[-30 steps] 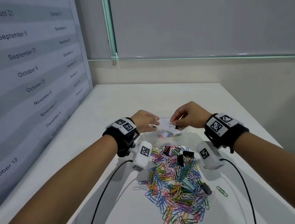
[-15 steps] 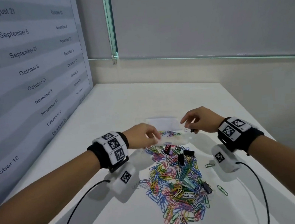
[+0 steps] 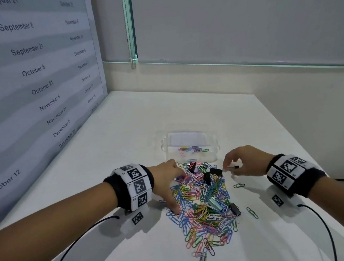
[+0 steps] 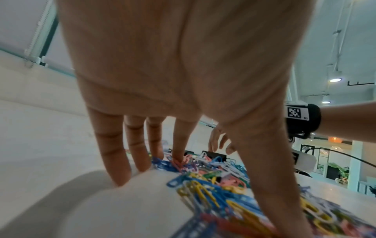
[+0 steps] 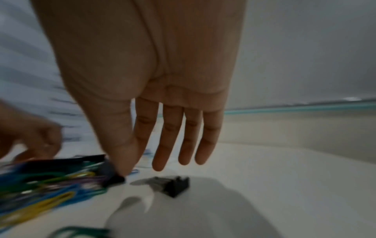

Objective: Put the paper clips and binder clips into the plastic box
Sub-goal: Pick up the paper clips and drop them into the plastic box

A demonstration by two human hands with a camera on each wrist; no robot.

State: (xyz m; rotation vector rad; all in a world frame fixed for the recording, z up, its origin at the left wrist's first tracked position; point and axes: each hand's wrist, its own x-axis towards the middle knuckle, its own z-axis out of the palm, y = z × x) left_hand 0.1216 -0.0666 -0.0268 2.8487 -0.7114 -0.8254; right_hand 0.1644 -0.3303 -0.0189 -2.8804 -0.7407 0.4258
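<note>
A clear plastic box (image 3: 212, 147) stands on the white table with a few paper clips (image 3: 191, 149) inside. In front of it lies a pile of coloured paper clips (image 3: 205, 208) with black binder clips (image 3: 216, 171) mixed in. My left hand (image 3: 177, 192) is spread, its straight fingers (image 4: 114, 157) touching the table and the left side of the pile (image 4: 203, 182). My right hand (image 3: 230, 167) hovers open at the pile's far right; its thumb touches a black binder clip (image 5: 112, 177). A small binder clip (image 5: 173, 186) lies loose on the table under its fingers.
A wall panel printed with dates (image 3: 33, 80) runs along the table's left edge. Two stray green paper clips (image 3: 252, 212) lie right of the pile. Cables (image 3: 73, 249) trail from both wrists across the near table. White table (image 3: 145, 120) stretches behind the box.
Both hands drew back from the box down to the pile. The small binder clip that my right hand pinched now lies on the table beneath it.
</note>
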